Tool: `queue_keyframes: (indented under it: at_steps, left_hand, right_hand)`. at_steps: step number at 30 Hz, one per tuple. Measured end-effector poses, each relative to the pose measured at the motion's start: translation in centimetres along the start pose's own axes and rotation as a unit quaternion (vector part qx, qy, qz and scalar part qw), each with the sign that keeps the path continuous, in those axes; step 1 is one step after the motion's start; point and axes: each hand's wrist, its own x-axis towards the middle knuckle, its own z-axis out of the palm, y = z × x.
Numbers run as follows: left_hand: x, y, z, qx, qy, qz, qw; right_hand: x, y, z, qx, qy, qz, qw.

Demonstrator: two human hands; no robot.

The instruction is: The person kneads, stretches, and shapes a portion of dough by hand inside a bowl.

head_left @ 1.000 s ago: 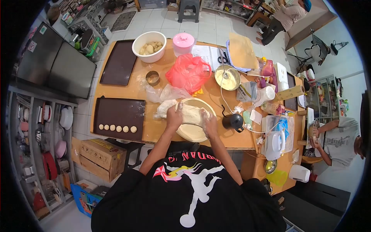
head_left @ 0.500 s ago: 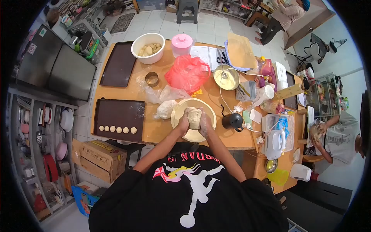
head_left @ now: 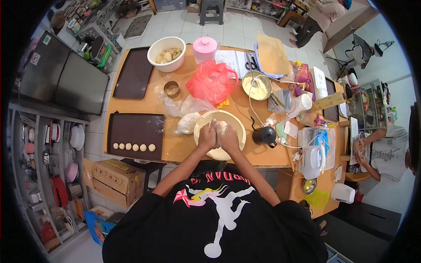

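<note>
At the left, six small dough balls [head_left: 129,146], already rounded, sit in a row along the near side of a dark baking tray [head_left: 136,127]. Next comes a larger pale lump [head_left: 188,124], seemingly undivided, just beside a cream-coloured round bowl [head_left: 238,131]. Over that bowl, the left hand [head_left: 208,136] and right hand [head_left: 228,138] press together around a dough piece [head_left: 223,126]; mostly covered, it seems not yet rounded like those on the tray. Farther right, near the bowl, stands a black kettle [head_left: 264,136].

there are six dough balls [head_left: 135,147], one held dough lump [head_left: 223,126] and one metal ring [head_left: 171,96].
</note>
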Motion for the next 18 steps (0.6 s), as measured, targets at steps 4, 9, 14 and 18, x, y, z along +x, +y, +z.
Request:
queue_keyframes:
  at_steps: [4, 9, 14, 18]
  left_hand:
    - [0.5, 2.0, -1.6, 0.081, -0.005, -0.044, 0.996]
    - [1.4, 1.1, -2.1, 0.032, 0.022, -0.066, 0.997]
    - [1.5, 0.2, -2.8, -0.012, 0.044, -0.064, 0.997]
    - [1.8, -1.5, -2.3, -0.306, 0.007, -0.196, 0.932]
  right_hand:
    - [1.6, 4.3, 2.2, -0.002, 0.078, 0.019, 0.997]
    - [1.7, 4.2, 0.5, 0.137, 0.057, 0.085, 0.985]
    - [0.6, 2.0, -1.3, 0.204, 0.075, 0.112, 0.97]
    - [1.3, 3.5, -0.6, 0.395, 0.022, 0.162, 0.904]
